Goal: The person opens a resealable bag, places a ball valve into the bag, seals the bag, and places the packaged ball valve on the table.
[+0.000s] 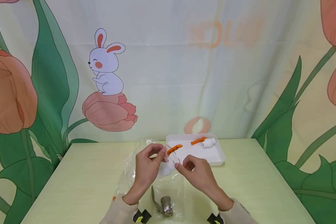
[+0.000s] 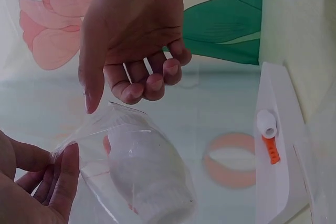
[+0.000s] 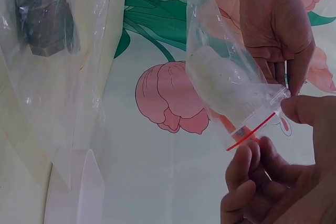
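Beige sleeves (image 1: 116, 213) closest — left hand (image 1: 147, 166) fingers pinch clear zip bag (image 3: 202, 19) holding white part (image 3: 218, 80), right hand (image 1: 200, 175) fingers parted by its mouth.

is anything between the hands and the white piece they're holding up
Yes: a clear bag surrounds the white piece, so its film lies between the piece and the left hand and right hand. Whether its mouth is open is hard to tell. Nothing else visible is in the way.
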Demonstrator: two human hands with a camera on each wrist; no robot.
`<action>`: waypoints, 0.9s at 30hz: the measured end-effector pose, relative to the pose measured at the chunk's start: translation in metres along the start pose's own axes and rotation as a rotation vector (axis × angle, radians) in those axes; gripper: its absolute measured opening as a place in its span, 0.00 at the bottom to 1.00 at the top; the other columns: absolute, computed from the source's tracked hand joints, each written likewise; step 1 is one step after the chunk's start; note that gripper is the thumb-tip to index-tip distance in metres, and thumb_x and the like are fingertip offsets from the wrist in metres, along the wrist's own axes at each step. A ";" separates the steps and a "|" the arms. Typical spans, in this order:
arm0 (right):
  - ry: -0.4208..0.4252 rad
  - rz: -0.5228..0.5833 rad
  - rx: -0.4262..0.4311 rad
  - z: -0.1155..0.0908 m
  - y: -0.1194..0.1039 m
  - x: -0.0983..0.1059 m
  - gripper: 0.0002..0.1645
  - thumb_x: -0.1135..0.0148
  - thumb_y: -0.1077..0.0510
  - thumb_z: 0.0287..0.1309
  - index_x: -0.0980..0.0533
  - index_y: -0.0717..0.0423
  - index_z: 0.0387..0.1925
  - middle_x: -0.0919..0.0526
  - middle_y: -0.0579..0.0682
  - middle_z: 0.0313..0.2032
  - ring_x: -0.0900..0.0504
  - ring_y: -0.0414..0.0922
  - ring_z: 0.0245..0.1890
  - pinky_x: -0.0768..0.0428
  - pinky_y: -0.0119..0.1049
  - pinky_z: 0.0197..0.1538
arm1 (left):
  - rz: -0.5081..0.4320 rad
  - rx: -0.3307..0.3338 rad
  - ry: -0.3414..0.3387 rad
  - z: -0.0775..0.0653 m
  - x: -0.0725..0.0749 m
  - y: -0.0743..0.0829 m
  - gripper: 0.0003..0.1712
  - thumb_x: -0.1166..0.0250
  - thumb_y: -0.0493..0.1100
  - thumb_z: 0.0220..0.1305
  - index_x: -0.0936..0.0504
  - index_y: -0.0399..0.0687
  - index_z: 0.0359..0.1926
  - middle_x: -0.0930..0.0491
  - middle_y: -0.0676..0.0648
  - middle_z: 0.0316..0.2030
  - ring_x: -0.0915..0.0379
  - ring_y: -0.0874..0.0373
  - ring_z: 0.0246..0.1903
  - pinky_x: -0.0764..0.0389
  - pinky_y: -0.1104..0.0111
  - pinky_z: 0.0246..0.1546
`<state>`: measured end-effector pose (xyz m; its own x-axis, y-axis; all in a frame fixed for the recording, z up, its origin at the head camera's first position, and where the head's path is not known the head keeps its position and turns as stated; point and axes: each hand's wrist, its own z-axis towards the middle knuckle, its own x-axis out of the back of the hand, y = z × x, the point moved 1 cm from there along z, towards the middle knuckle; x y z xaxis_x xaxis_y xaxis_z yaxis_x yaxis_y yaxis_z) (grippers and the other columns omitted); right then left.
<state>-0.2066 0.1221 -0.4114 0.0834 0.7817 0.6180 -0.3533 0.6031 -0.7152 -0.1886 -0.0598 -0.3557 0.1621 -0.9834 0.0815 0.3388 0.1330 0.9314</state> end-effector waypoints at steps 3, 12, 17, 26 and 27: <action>-0.072 0.005 0.011 -0.001 0.000 -0.002 0.14 0.33 0.41 0.56 0.22 0.38 0.20 0.24 0.35 0.17 0.26 0.34 0.19 0.27 0.28 0.26 | 0.005 0.001 0.003 0.000 0.001 0.000 0.08 0.34 0.32 0.62 0.17 0.31 0.42 0.16 0.35 0.35 0.17 0.41 0.31 0.14 0.70 0.33; -0.176 0.064 0.042 0.002 0.000 -0.007 0.14 0.37 0.46 0.63 0.17 0.46 0.26 0.21 0.37 0.20 0.26 0.34 0.21 0.27 0.27 0.26 | -0.028 0.002 -0.004 -0.001 0.002 0.002 0.07 0.35 0.32 0.63 0.17 0.32 0.41 0.16 0.37 0.34 0.18 0.41 0.31 0.13 0.65 0.32; -0.221 0.104 0.076 0.003 0.000 -0.008 0.13 0.40 0.50 0.66 0.19 0.45 0.26 0.21 0.39 0.20 0.25 0.33 0.20 0.25 0.28 0.25 | -0.042 0.003 -0.014 -0.002 0.002 0.003 0.06 0.34 0.32 0.62 0.17 0.33 0.40 0.16 0.37 0.35 0.17 0.42 0.32 0.13 0.65 0.32; -0.184 0.132 0.067 0.004 -0.001 -0.010 0.12 0.39 0.51 0.66 0.18 0.48 0.28 0.19 0.42 0.21 0.24 0.34 0.19 0.22 0.30 0.25 | -0.064 -0.011 -0.011 0.003 0.000 -0.018 0.06 0.33 0.33 0.62 0.16 0.36 0.40 0.16 0.37 0.36 0.17 0.45 0.31 0.13 0.65 0.31; -0.175 0.124 0.055 0.004 -0.001 -0.010 0.13 0.39 0.49 0.65 0.18 0.48 0.27 0.20 0.42 0.20 0.24 0.34 0.19 0.23 0.29 0.24 | -0.063 -0.013 -0.012 0.004 -0.001 -0.022 0.06 0.33 0.34 0.62 0.16 0.38 0.40 0.16 0.38 0.36 0.17 0.47 0.31 0.13 0.66 0.31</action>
<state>-0.2106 0.1128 -0.4151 -0.1252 0.8067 0.5775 -0.4011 0.4912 -0.7732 -0.1998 -0.0626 -0.3746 0.1292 -0.9913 0.0266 0.3603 0.0719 0.9301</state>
